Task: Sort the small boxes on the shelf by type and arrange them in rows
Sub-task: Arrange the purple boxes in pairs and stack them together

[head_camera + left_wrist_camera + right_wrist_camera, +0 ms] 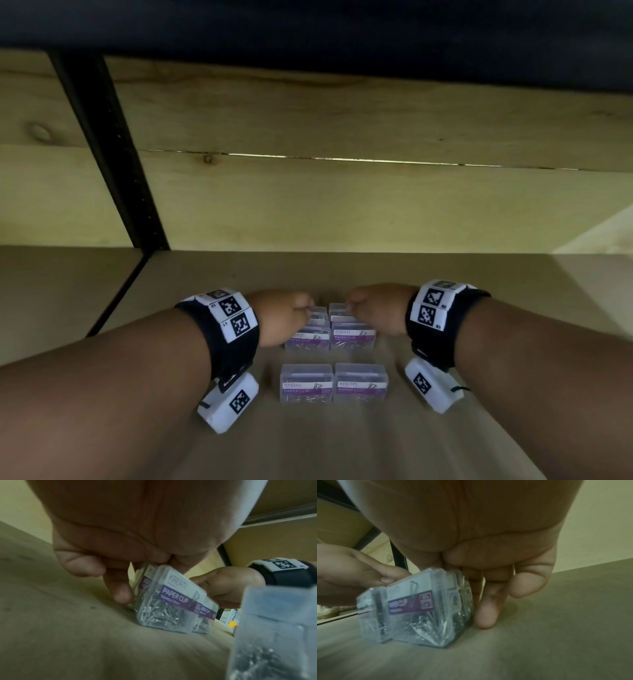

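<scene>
Several clear paper clip boxes with purple labels stand in two columns on the shelf board (445, 445). The front pair (306, 383) (361, 383) stands apart from the hands. Behind it sits a middle pair (352, 337), then a back pair (337, 308), partly hidden by the hands. My left hand (305, 310) grips the back left box from its left side; its fingers (120, 592) reach down beside the boxes (171, 601). My right hand (351, 308) holds the back right box, its fingers (486, 608) down along the boxes' (419, 615) right side.
A pale wooden back wall (342, 205) closes the shelf, and a black metal post (113, 154) stands at the back left. A dark shelf (308, 24) hangs overhead. Bare board lies on both sides of the box columns.
</scene>
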